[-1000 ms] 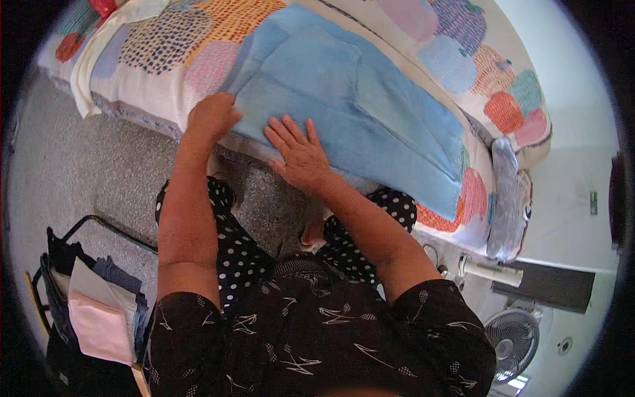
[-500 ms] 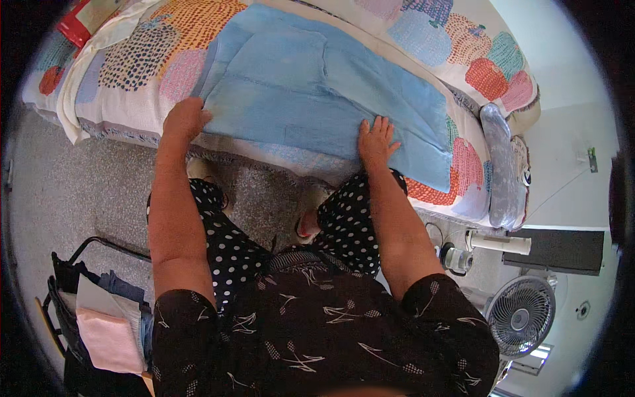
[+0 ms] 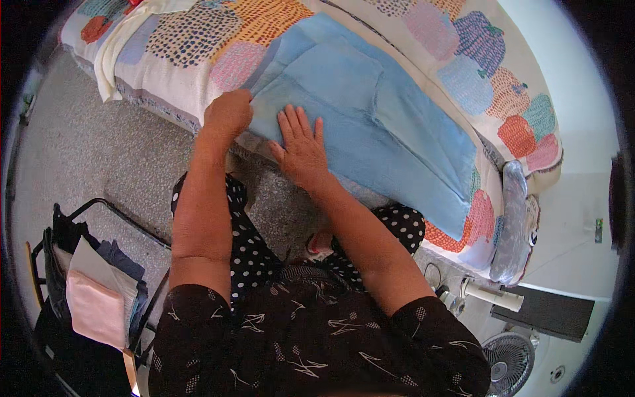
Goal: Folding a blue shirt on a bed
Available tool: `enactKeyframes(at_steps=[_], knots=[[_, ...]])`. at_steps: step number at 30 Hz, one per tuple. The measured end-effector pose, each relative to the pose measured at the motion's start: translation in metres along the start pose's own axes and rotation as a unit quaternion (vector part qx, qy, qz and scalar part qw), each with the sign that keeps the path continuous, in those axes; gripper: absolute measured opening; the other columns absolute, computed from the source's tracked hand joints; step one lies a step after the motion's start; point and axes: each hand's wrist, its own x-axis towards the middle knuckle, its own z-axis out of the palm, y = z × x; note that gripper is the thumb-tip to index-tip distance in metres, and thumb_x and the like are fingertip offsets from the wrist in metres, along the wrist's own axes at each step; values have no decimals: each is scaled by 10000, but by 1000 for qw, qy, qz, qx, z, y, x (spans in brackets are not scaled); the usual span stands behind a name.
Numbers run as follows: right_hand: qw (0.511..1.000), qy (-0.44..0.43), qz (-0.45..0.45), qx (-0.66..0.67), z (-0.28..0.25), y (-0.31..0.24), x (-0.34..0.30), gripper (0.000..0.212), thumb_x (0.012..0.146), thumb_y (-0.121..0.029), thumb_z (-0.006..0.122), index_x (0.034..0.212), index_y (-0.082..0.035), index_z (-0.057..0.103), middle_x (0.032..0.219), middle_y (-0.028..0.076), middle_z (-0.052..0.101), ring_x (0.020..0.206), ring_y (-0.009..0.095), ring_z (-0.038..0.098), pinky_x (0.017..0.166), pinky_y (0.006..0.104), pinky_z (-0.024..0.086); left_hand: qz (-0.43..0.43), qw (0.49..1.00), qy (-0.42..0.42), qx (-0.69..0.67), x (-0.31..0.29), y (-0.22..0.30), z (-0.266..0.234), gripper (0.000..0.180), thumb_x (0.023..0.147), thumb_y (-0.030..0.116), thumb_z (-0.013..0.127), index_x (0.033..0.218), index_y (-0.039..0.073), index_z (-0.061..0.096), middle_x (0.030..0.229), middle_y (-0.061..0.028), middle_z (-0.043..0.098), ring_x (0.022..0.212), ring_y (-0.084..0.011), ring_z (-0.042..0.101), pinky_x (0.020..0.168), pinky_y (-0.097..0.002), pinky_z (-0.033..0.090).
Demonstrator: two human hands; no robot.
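A light-blue folded cloth (image 3: 417,139) lies spread on the patterned sofa cover, with creases running across its middle; its exact kind does not show. At its near left corner, my left hand (image 3: 228,114) is closed on the edge, fingers curled under. Just to the right, my right hand (image 3: 301,147) rests flat on the cloth near its front edge, holding nothing, fingers apart.
The sofa cover (image 3: 188,96) has coloured dotted shapes and a fringed front edge. A cream cloth (image 3: 119,56) hangs over its left end. Folded clothes, a pink one (image 3: 96,308) on top, sit on a black-framed chair at lower left. A fan (image 3: 506,364) stands at lower right.
My right hand has slid left across the cloth, close to my left hand. My left hand stays at the left corner. The whole view has shifted and turned a little.
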Motion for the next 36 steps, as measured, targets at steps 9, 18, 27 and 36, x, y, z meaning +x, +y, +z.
enactKeyframes(at_steps=[9, 18, 27, 36], knots=[[995, -8, -103, 13, 10, -18, 40, 669, 801, -383, 576, 1344, -66, 347, 1451, 81, 251, 1348, 266, 201, 1062, 553, 127, -25, 1000, 5, 19, 2, 3, -1, 253, 769, 84, 529, 1008, 68, 613, 970, -150, 632, 928, -326, 592, 794, -409, 464], [975, -87, -197, -55, -22, -4, -1, 586, 789, -382, 600, 1309, -170, 429, 1439, 39, 277, 1350, 258, 191, 1071, 542, 132, -73, 995, 71, 10, 0, -16, -8, 230, 788, 102, 500, 985, 95, 619, 956, -147, 642, 914, -311, 612, 787, -418, 473], [966, -184, -99, 152, -43, 24, -67, 499, 849, -253, 557, 1292, -73, 412, 1363, 107, 387, 1319, 307, 262, 1074, 520, 148, -90, 980, 175, 25, -3, 7, -4, 394, 789, 285, 598, 1072, 16, 548, 1101, -186, 578, 1034, -335, 557, 795, -423, 485], [999, 28, 20, 20, -20, 40, -9, 461, 901, -245, 450, 1319, -67, 373, 1396, 132, 334, 1317, 324, 258, 1055, 559, 137, 202, 957, 206, 42, -16, 67, 74, 632, 830, 352, 533, 1320, 1, 342, 1407, -175, 288, 1320, -309, 248, 1066, -484, 191]])
